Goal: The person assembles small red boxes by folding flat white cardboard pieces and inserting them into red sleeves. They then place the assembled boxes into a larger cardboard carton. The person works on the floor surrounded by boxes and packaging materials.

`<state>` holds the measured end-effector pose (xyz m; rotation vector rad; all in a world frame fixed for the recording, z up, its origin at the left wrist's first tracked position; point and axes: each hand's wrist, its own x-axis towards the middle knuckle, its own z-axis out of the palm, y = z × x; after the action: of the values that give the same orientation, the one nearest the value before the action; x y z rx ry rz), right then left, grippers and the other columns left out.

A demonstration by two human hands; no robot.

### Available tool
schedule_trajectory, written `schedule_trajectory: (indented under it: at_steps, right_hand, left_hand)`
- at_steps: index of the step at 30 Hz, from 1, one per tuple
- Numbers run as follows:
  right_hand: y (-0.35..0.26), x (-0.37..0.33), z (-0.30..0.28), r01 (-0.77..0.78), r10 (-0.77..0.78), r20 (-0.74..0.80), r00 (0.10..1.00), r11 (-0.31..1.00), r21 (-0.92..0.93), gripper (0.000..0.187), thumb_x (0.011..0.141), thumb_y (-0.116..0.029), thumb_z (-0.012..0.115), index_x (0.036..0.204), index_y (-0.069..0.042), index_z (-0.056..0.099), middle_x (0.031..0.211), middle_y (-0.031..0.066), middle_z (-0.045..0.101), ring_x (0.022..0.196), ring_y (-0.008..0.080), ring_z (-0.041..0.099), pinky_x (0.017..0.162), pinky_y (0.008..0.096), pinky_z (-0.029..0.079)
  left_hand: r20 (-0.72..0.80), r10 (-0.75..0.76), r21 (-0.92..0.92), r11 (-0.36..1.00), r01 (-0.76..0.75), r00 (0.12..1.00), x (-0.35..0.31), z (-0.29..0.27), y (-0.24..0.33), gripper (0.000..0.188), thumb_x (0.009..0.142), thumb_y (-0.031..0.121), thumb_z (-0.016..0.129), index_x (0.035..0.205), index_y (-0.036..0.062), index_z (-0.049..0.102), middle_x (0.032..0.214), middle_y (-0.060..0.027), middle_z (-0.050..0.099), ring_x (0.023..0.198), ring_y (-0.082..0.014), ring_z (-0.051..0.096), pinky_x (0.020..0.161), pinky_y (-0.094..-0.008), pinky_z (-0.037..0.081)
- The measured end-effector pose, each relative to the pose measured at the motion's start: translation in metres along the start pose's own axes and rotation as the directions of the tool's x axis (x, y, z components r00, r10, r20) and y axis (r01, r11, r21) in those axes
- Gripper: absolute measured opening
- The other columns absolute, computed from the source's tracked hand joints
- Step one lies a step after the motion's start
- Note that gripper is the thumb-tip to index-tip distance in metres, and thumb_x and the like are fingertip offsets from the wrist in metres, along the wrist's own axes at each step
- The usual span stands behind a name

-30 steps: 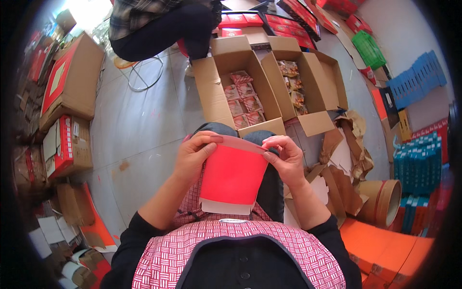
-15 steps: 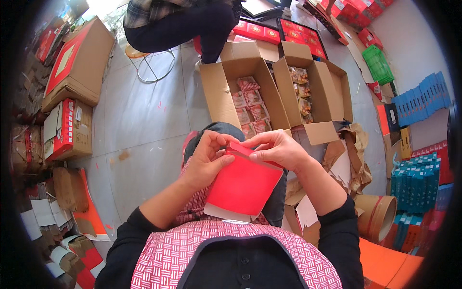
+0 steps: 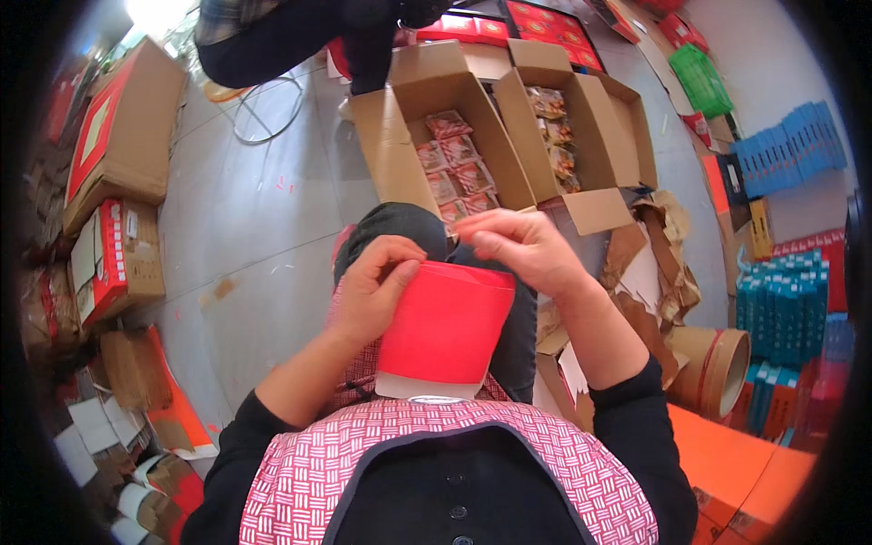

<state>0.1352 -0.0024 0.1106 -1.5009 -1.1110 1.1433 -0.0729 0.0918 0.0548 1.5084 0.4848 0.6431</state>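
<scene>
Flr (image 3: pixel 263 209) — 2 pkt ctns (image 3: pixel 386 150) | L hand (image 3: pixel 374 289) pinching 1 red box (image 3: pixel 445 327) | R hand (image 3: pixel 534 250) — can't tell

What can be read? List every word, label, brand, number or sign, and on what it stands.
None legible.
Blue boxes: dark marks, too small.
Teal boxes: pale marks, too small.
Red-and-brown carton: label, too blurred.
Distant red boxes: pale marks, too small.
Red paper packet: no visible marking.

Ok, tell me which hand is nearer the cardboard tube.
Right. The right hand is up and left of the tube in the picture, near the red packaging's top right corner; the left hand is farther left, at its top left corner.
</scene>
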Motion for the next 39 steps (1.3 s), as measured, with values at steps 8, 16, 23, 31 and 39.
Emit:
schedule_trajectory:
  at_steps: [8, 16, 23, 31, 39]
  right_hand:
    - [0.02, -0.05, -0.009, -0.244, 0.27, -0.017, 0.963, 0.892, 0.38, 0.025, 0.082, -0.007, 0.068, 0.104, 0.005, 0.066, 0.099, 0.0101, 0.067, 0.09, 0.0135, 0.063, 0.083, 0.026, 0.05]
    - [0.017, -0.046, 0.002, -0.289, 0.351, -0.082, 0.933, 0.864, 0.413, 0.027, 0.077, -0.006, 0.072, 0.1, 0.007, 0.065, 0.093, 0.0117, 0.067, 0.085, 0.0144, 0.063, 0.08, 0.0268, 0.05]
    - [0.024, -0.052, 0.017, -0.201, 0.353, -0.224, 0.908, 0.838, 0.507, 0.018, 0.076, -0.005, 0.072, 0.09, 0.005, 0.065, 0.088, 0.0103, 0.067, 0.081, 0.0133, 0.062, 0.074, 0.0259, 0.05]
    - [0.032, -0.058, 0.032, -0.086, 0.23, -0.324, 0.918, 0.911, 0.403, 0.015, 0.084, -0.01, 0.066, 0.092, 0.003, 0.065, 0.089, 0.0056, 0.066, 0.082, 0.0085, 0.06, 0.075, 0.0241, 0.049]
    - [0.029, -0.075, 0.043, 0.08, 0.066, -0.322, 0.945, 0.903, 0.421, 0.02, 0.083, 0.001, 0.064, 0.103, 0.004, 0.061, 0.101, 0.0067, 0.063, 0.095, 0.0117, 0.06, 0.086, 0.0264, 0.048]
  left_hand:
    - [0.204, 0.24, 0.473, 0.825, -0.31, 0.949, 0.011, 0.008, 0.023, 0.014, 0.079, 0.003, 0.063, 0.091, 0.0026, 0.056, 0.099, -0.0084, 0.057, 0.095, -0.0235, 0.055, 0.088, -0.0338, 0.041]
    - [0.419, 0.088, 0.571, 0.749, -0.337, 0.904, 0.031, 0.037, 0.043, 0.02, 0.068, 0.006, 0.07, 0.077, 0.0057, 0.052, 0.093, -0.0088, 0.054, 0.095, -0.0284, 0.05, 0.084, -0.0379, 0.037]
    - [0.407, 0.098, 0.571, 0.749, -0.337, 0.908, 0.028, 0.036, 0.043, 0.019, 0.068, 0.003, 0.068, 0.077, 0.0053, 0.052, 0.091, -0.009, 0.055, 0.092, -0.0288, 0.051, 0.08, -0.0372, 0.037]
    - [0.381, 0.086, 0.596, 0.739, -0.316, 0.92, 0.024, 0.036, 0.042, 0.019, 0.069, 0.001, 0.066, 0.077, 0.0037, 0.05, 0.089, -0.0104, 0.054, 0.09, -0.03, 0.051, 0.08, -0.0366, 0.038]
    - [0.385, 0.066, 0.564, 0.773, -0.291, 0.921, 0.021, 0.034, 0.047, 0.018, 0.069, -0.002, 0.064, 0.078, 0.0024, 0.049, 0.089, -0.0114, 0.054, 0.09, -0.0308, 0.051, 0.079, -0.037, 0.04]
